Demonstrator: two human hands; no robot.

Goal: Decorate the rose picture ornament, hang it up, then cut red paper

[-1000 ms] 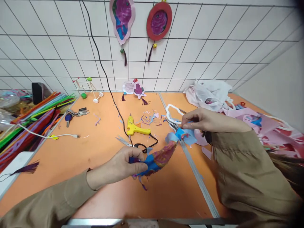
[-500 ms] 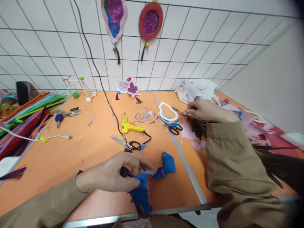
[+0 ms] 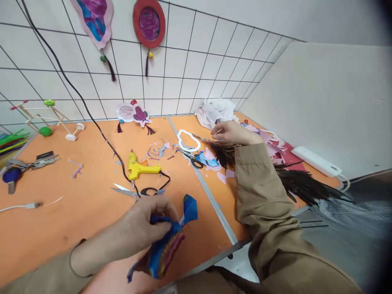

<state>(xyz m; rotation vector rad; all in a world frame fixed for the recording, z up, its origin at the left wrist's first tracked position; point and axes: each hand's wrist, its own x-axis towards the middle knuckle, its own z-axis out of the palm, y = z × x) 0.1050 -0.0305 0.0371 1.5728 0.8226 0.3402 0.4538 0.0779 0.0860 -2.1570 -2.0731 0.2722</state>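
Note:
My left hand (image 3: 150, 220) is closed around a crumpled piece of patterned blue fabric (image 3: 165, 253) above the table's front part. One blue end of the cloth sticks out past the fingertips. My right hand (image 3: 229, 132) is raised over the far right side, by a white plastic bag (image 3: 216, 112). Its fingers are bent but apart, with nothing visible in them. Below it lie dark brown feathers (image 3: 225, 154), a blue scrap (image 3: 207, 160) on pink paper, a white wavy-edged frame (image 3: 188, 141) and black-handled scissors (image 3: 196, 162).
A yellow glue gun (image 3: 142, 168) with a black cord lies mid-table, near a second pair of scissors (image 3: 122, 188). Left are keys (image 3: 33, 163) and a stick model (image 3: 45, 118). Feathers (image 3: 306, 183) and a white power strip (image 3: 318, 161) lie right. Ornaments (image 3: 149, 22) hang on the grid.
The view has swung to the right. My right hand's fingers have loosened, and more blue scrap shows on the pink paper. My left hand has turned the fabric, still gripping it.

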